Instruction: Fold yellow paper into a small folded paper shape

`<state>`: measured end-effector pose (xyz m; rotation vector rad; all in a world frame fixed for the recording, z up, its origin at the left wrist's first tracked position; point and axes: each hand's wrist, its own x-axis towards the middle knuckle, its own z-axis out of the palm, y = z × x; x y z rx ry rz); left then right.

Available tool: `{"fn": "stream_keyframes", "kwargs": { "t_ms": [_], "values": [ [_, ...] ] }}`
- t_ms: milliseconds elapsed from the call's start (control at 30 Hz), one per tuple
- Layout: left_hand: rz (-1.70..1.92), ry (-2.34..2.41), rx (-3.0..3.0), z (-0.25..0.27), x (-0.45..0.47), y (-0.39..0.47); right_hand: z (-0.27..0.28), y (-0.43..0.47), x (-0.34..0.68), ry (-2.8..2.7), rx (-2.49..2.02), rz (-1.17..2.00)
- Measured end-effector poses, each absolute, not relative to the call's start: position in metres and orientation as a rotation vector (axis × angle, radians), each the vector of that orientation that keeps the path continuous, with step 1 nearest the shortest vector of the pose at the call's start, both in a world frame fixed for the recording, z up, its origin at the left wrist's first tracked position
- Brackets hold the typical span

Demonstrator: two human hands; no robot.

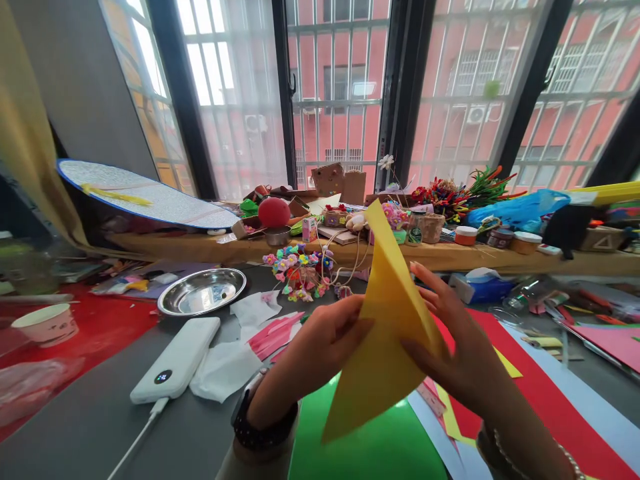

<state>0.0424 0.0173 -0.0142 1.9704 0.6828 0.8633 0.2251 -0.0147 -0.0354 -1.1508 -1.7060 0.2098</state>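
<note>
While the left hand pinches a thin, curved sheet of yellow paper between thumb and fingers, the right hand holds its bent right edge, thumb on the near face and fingers fanned apart. The paper is raised above a glossy green sheet, which lies at six o'clock from it on the dark grey table.

At four o'clock a large flat red sheet spreads over pale blue paper. Just below nine o'clock sits a white rectangular power bank with a lit display and a white cable, crumpled white tissue beside it; just above nine, a shiny oval metal dish. Farther out at nine, a white paper cup stands on a red covering.

At ten o'clock is a cluster of multicoloured small flowers. Behind, a crowded wooden ledge bears a round red ball between ten and eleven, and a crumpled blue plastic bag between one and two. Dark-framed, barred windows fill twelve o'clock, facing a pink building.
</note>
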Motion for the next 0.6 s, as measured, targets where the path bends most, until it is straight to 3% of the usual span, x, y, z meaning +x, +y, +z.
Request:
{"fn": "stream_keyframes", "kwargs": {
  "t_ms": [233, 467, 600],
  "values": [
    [0.907, 0.740, 1.817, -0.012, 0.012, 0.027, -0.014, -0.050, 0.241, -0.984, -1.041, 1.000],
    [0.926, 0.780, 1.757, -0.010, 0.005, 0.026, 0.000, -0.055, 0.238, -0.529, -1.041, 1.335],
    [0.898, 0.760, 1.742, -0.008, 0.005, 0.025, -0.005, -0.053, 0.241, -0.614, -1.067, 1.308]
  ]
}}
